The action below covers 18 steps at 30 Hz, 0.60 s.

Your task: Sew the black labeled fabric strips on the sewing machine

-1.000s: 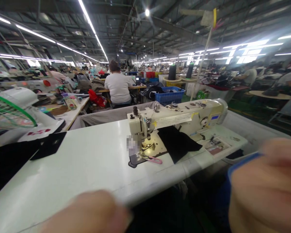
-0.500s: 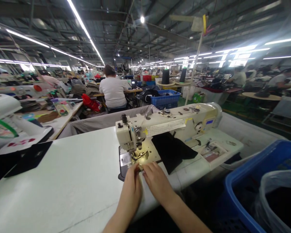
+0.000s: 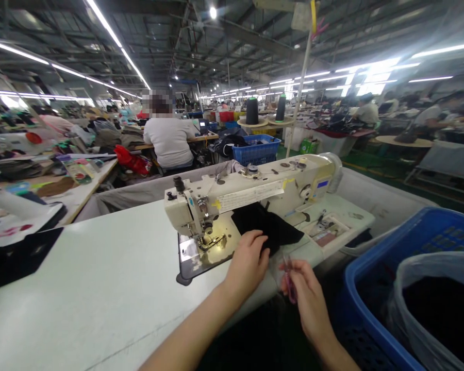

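Observation:
My right hand (image 3: 307, 288) is closed around small scissors (image 3: 291, 288) with a pinkish handle, at the front edge of the sewing table. The blades point up and away; their tips are blurred. My left hand (image 3: 250, 257) is open with slightly bent fingers, at the near left edge of a black fabric piece (image 3: 270, 226). Whether its fingertips touch the cloth I cannot tell. That fabric lies under the arm of a white sewing machine (image 3: 251, 188), to the right of the needle area. The shiny needle plate (image 3: 212, 250) lies left of my left hand, with no cloth on it.
A blue basket (image 3: 351, 288) with a plastic bag stands at my right. Black fabric pieces (image 3: 27, 257) lie at the left of the white tabletop (image 3: 112, 278). Thread cones (image 3: 252, 111) stand behind the machine. A person in a white shirt (image 3: 168, 141) sits ahead, facing away.
Both hands have left the spot in front of the needle and moved right. My left hand is now by the black fabric, and scissors now show in my right hand. The view has shifted slightly.

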Available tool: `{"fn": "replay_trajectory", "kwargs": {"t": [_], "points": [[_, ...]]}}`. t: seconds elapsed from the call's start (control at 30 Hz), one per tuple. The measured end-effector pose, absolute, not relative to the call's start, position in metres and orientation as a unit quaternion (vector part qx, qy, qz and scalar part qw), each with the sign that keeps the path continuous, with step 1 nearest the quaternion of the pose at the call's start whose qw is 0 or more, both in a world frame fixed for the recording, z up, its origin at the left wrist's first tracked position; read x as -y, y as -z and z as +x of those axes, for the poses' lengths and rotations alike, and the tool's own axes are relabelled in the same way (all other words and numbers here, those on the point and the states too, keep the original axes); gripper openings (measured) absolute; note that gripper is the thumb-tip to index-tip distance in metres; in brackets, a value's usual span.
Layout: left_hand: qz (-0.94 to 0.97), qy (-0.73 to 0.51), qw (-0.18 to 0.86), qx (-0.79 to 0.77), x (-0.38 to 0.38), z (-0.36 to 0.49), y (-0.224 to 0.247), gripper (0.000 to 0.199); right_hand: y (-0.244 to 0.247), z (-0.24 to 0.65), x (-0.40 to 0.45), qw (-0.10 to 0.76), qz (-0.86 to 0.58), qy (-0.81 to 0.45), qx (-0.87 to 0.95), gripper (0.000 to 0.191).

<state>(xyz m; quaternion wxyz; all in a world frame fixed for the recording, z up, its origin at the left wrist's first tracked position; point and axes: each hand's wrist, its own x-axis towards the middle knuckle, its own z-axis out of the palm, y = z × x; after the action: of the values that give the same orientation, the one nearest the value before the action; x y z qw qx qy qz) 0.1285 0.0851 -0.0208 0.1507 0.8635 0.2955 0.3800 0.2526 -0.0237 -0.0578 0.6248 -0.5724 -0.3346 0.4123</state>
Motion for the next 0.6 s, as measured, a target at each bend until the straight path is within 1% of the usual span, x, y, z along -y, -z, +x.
{"fn": "replay_trajectory", "kwargs": {"t": [0.03, 0.13, 0.2, 0.27, 0.33, 0.4, 0.47, 0.5, 0.57, 0.6], "points": [[0.879, -0.33, 0.122, -0.321, -0.089, 0.142, 0.022, 0.033, 0.058, 0.255, 0.029, 0.633, -0.564, -0.439, 0.297, 0.059], [0.903, -0.205, 0.034, -0.376, -0.094, 0.169, 0.022, 0.028, 0.058, 0.259, 0.04, 0.646, -0.557, -0.479, 0.208, 0.077], [0.907, -0.186, 0.02, -0.377, -0.096, 0.175, 0.019, 0.02, 0.057, 0.262, 0.046, 0.636, -0.572, -0.48, 0.193, 0.09], [0.908, -0.203, 0.047, -0.363, -0.103, 0.173, 0.018, 0.012, 0.058, 0.264, 0.051, 0.632, -0.578, -0.475, 0.202, 0.095], [0.903, -0.233, 0.089, -0.35, -0.115, 0.167, 0.016, 0.01, 0.061, 0.268, 0.055, 0.633, -0.577, -0.464, 0.227, 0.091], [0.891, -0.269, 0.119, -0.346, -0.124, 0.157, 0.013, 0.014, 0.065, 0.273, 0.055, 0.637, -0.587, -0.427, 0.257, 0.082], [0.874, -0.344, 0.127, -0.319, -0.122, 0.143, 0.007, 0.018, 0.067, 0.28, 0.053, 0.631, -0.61, -0.377, 0.297, 0.071], [0.864, -0.393, 0.121, -0.29, -0.116, 0.135, 0.001, 0.02, 0.065, 0.283, 0.051, 0.627, -0.621, -0.342, 0.323, 0.064], [0.832, -0.521, 0.102, -0.161, -0.094, 0.117, -0.014, 0.024, 0.055, 0.287, 0.047, 0.621, -0.627, -0.251, 0.398, 0.049], [0.823, -0.543, 0.1, -0.137, -0.08, 0.107, -0.022, 0.027, 0.046, 0.288, 0.045, 0.622, -0.616, -0.192, 0.444, 0.04]]}}
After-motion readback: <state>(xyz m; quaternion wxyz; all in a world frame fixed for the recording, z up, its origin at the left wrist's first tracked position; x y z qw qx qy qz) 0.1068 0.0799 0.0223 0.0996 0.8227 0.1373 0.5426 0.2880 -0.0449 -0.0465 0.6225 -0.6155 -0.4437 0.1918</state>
